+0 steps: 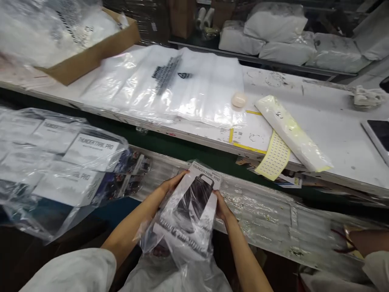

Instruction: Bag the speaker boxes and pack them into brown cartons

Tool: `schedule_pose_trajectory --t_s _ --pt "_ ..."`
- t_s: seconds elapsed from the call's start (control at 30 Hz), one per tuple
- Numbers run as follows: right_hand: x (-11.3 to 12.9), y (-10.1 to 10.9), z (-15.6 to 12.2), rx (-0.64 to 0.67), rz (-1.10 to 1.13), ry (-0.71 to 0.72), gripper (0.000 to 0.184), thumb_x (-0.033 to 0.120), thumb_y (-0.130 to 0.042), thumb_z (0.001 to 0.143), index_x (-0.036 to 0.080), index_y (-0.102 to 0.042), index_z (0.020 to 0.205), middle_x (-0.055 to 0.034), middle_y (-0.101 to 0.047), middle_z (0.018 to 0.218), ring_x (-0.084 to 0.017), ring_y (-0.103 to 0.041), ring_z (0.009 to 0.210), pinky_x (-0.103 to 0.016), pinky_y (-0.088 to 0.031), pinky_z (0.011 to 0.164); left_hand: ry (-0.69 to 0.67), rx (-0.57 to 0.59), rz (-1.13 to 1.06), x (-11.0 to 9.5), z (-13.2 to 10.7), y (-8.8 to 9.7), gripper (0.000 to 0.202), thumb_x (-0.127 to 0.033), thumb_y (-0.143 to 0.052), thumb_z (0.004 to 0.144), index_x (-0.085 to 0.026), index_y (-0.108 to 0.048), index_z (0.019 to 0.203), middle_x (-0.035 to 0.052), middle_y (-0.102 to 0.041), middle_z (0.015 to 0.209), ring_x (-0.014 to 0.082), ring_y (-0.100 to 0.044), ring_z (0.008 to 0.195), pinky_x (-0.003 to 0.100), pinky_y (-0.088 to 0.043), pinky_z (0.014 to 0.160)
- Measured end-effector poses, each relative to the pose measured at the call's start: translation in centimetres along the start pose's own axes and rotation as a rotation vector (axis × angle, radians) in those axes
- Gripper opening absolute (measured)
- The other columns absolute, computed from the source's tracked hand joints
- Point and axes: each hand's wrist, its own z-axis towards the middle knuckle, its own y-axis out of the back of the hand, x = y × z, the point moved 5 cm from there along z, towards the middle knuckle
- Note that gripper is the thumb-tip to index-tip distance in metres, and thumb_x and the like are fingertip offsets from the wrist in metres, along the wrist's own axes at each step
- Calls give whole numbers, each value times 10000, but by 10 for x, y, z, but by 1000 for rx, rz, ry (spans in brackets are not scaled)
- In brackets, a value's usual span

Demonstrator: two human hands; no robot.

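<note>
A white product box (191, 207) printed "Thunder Trail Pro", with a dark device pictured on its front, is held close to my body. It sits inside a clear plastic bag (179, 247) whose loose end hangs toward me. My left hand (174, 182) grips the box's left edge near the top, its fingers partly behind it. Around the right edge is my right hand (221, 205), its fingers mostly hidden behind the box. Below the box runs a grey metal conveyor or ledge (249, 202).
Several similar boxes in clear plastic (91, 152) are stacked at left. On the white bench lie flat plastic bags (206, 85), a pinkish round object (239, 99), a yellow label sheet (274, 156) and a long wrapped packet (291, 132). Another person's arm (369, 243) is at right.
</note>
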Motion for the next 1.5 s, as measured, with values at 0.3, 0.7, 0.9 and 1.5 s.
schedule_pose_trajectory --t_s 0.3,0.7,0.9,1.5 --pt "99 -119 -46 204 -289 489 1335 457 -906 690 273 -60 1707 -171 -548 1574 -384 -531 1457 -597 -435 1228 -445 -106 24 -67 -137 117 997 -670 -935 629 -250 -613 1474 158 -633 1564 406 -534 1490 489 -473 1211" --pt "126 -200 -81 61 -1056 709 1397 709 -846 736 329 59 1730 -172 62 1806 -522 -52 1657 -742 -224 1290 -706 -356 731 -91 -290 141 777 -447 -661 978 -318 -371 1687 107 -392 1758 323 -437 1585 498 -409 1297" --pt "156 -236 -70 5 -1381 743 914 668 -784 782 239 -498 1536 -251 -417 1595 -499 -365 1546 -806 -187 1244 -683 -376 1289 -82 -374 247 1157 -429 -982 679 -344 -394 1672 179 -287 1788 525 -176 1648 753 -141 1309" --pt "177 -293 -95 -280 -1644 320 784 269 -570 967 115 -284 1680 -237 -515 1509 -385 -607 1301 -396 -507 935 -1031 -691 1404 -122 -278 353 65 -151 -607 838 -199 -645 815 143 -705 976 288 -629 886 425 -527 790"
